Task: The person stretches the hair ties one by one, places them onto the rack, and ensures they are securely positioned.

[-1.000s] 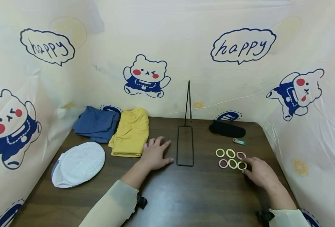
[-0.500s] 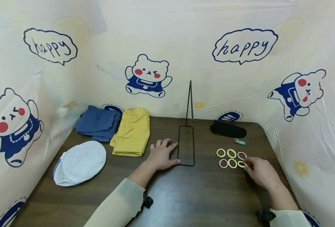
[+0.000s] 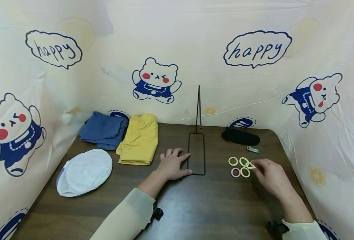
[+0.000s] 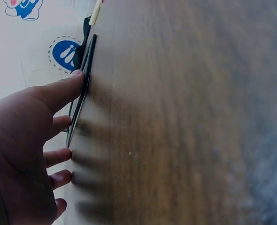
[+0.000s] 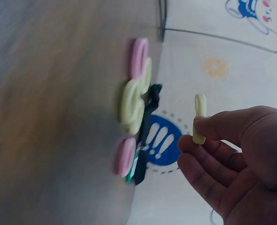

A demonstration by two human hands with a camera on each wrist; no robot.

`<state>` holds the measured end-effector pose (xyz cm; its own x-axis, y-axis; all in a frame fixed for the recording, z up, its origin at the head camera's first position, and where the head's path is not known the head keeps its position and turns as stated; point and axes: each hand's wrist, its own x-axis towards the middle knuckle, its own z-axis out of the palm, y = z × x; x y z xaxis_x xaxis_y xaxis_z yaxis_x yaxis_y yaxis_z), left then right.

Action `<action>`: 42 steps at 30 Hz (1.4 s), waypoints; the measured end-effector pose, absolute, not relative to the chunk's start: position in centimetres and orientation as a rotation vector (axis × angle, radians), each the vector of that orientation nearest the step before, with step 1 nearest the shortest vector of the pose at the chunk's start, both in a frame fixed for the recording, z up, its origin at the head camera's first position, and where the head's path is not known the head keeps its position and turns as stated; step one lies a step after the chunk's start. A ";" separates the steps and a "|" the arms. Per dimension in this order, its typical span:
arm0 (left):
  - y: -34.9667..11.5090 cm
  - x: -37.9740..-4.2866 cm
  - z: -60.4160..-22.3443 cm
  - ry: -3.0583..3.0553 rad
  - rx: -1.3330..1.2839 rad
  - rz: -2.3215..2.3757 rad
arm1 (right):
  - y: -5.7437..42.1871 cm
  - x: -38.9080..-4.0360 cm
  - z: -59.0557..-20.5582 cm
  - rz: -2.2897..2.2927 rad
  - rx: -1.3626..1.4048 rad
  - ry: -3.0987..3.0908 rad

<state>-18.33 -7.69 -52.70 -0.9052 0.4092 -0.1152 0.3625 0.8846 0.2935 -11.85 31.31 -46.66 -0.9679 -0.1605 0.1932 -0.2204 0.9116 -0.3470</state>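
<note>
You are holding a yellow ring (image 5: 202,111)

Your right hand (image 3: 271,176) is pinching the yellow ring tightly, holding it in the air just above the other rings (image 5: 124,108). Those are lying on the right side of the tabletop (image 3: 219,206). Your left hand (image 3: 170,165) is resting with its fingers spread wide, touching the left edge of the black wire stand (image 4: 91,56), which is standing between your two hands.

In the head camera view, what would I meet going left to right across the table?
Skipping overlaps: round white item, folded yellow cloth, left hand, black wire stand, pink ring, right hand.
</note>
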 end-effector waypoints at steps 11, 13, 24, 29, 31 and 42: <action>-7.7 -18.3 -52.4 2.846 0.565 0.384 | 26.8 -12.7 -43.3 0.632 0.492 -2.680; -7.6 -18.3 -52.4 2.839 0.559 0.390 | 26.1 -12.9 -42.7 0.633 0.534 -2.626; -7.7 -18.6 -52.7 2.814 0.518 0.376 | 22.1 -13.8 -38.5 0.669 0.725 -2.418; -7.6 -18.8 -52.6 2.801 0.516 0.383 | 20.9 -14.1 -36.6 0.709 0.812 -2.312; -7.6 -18.8 -52.4 2.794 0.511 0.385 | 20.4 -14.2 -35.9 0.715 0.840 -2.280; -7.5 -18.8 -52.3 2.791 0.493 0.386 | 17.7 -14.6 -32.8 0.781 0.952 -2.130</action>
